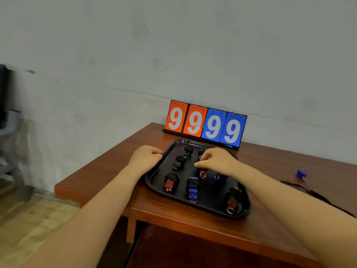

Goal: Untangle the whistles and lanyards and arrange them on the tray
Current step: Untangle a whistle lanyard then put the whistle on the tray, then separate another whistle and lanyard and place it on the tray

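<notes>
Whistles with bundled lanyards lie in rows on the black tray [154, 182] on the wooden table [270, 219]; the left hand [145, 157] pinches its left rim. The right hand [216, 161], fingers curled over the tray's middle, hides what it holds. A flip scoreboard [205, 123] stands behind; a blue whistle [301, 173] with a dark lanyard [316, 196] lies right.

Wooden bench [270, 190] against a pale wall [173, 55], flip scoreboard [205, 123] at the back — orange and blue nines, grey chair [11, 151] far left
</notes>
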